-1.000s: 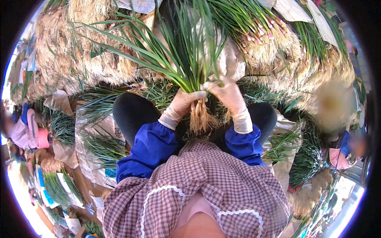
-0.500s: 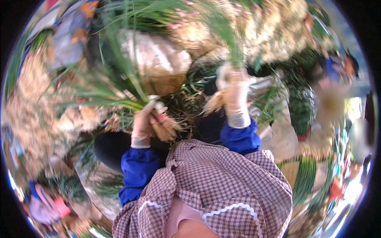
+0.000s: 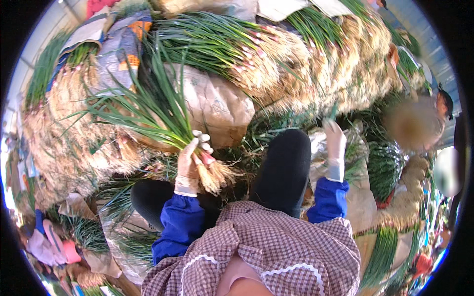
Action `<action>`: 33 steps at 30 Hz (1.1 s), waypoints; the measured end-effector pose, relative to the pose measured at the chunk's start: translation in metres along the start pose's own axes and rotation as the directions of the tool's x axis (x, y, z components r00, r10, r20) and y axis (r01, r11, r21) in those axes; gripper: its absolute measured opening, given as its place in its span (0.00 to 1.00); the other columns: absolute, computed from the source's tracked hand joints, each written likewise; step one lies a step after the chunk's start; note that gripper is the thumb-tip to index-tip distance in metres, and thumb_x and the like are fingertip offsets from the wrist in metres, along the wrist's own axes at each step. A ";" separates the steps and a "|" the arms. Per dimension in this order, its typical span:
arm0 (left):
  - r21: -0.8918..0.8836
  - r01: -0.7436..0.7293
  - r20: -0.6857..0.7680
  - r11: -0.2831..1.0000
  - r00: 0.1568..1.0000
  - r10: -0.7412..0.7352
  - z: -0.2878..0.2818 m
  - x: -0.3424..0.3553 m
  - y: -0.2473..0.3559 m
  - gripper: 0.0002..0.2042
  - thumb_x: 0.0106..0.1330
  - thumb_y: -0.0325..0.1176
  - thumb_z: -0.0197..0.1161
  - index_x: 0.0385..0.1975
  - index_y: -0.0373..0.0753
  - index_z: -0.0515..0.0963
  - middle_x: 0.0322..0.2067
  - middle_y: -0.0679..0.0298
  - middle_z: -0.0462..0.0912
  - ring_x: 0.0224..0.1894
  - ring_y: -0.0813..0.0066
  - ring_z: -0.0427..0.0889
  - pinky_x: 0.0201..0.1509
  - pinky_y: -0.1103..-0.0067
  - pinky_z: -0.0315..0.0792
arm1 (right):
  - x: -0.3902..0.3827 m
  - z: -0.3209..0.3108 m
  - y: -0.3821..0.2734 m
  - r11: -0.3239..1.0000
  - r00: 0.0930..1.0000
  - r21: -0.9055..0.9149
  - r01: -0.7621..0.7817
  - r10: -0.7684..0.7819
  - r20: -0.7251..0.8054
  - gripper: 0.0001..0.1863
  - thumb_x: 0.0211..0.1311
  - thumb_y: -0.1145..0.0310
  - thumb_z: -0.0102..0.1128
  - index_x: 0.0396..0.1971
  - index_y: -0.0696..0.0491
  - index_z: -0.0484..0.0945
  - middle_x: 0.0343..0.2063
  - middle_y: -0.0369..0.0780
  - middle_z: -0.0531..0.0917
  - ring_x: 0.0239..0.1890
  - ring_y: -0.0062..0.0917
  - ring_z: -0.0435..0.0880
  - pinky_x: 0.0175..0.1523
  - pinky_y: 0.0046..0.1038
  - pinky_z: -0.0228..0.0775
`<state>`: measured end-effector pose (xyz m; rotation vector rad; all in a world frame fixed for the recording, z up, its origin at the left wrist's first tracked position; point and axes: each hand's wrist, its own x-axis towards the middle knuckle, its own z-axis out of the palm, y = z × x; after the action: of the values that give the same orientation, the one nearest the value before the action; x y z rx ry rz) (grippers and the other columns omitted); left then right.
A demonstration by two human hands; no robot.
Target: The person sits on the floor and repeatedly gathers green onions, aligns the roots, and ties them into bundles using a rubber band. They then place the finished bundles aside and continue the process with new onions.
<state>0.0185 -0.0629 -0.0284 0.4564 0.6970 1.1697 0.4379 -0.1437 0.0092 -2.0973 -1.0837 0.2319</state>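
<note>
My left hand, in a pale glove, is closed round a bunch of spring onions. Its long green leaves fan up and to the left, and the pinkish bulbs and straw-coloured roots hang below my fingers toward the right. Over on the right, my right hand, gloved as well, is raised beyond my knee with the fingers curled and slightly blurred. A short green sliver shows at its fingertips; whether it is a leaf in the grip is unclear.
A long heap of spring onions with roots facing me lies across the far side. In front of it sits a pale wrapped bundle. Loose leaves litter the ground. Another person is at the right, and a wrapped green bundle stands nearby.
My right hand has moved right and closer to me; the spring onions it held are no longer in it. My left hand still grips its bunch. The view has shifted.
</note>
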 end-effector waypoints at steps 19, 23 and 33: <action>0.087 0.106 0.044 0.991 0.993 -0.110 -0.013 0.014 -0.020 0.09 0.65 0.33 0.63 0.38 0.33 0.80 0.28 0.60 0.85 0.23 0.72 0.83 0.28 0.79 0.78 | -0.083 0.132 -0.187 0.671 0.618 0.176 0.721 -0.736 0.275 0.17 0.63 0.50 0.59 0.26 0.48 0.80 0.19 0.39 0.79 0.21 0.32 0.80 0.28 0.30 0.72; 0.105 0.239 0.130 0.965 0.959 -0.251 -0.021 0.001 -0.012 0.11 0.63 0.35 0.64 0.37 0.33 0.80 0.27 0.58 0.84 0.25 0.71 0.83 0.31 0.81 0.78 | -0.054 0.178 -0.181 0.910 0.599 0.357 -0.213 -0.167 0.783 0.16 0.66 0.53 0.59 0.41 0.51 0.83 0.21 0.32 0.80 0.19 0.16 0.74 0.27 0.17 0.66; 0.100 0.004 0.046 0.995 0.999 -0.009 -0.005 0.000 -0.019 0.07 0.61 0.28 0.66 0.35 0.36 0.76 0.24 0.62 0.81 0.20 0.73 0.78 0.24 0.79 0.74 | -0.098 0.251 -0.143 0.483 0.582 0.469 -0.740 0.108 0.806 0.13 0.61 0.60 0.58 0.25 0.55 0.78 0.20 0.35 0.81 0.18 0.25 0.77 0.25 0.27 0.69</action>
<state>0.0274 -0.0695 -0.0440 0.5629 0.7187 1.1181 0.1703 -0.0321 -0.0850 -1.3733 -0.5054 1.6111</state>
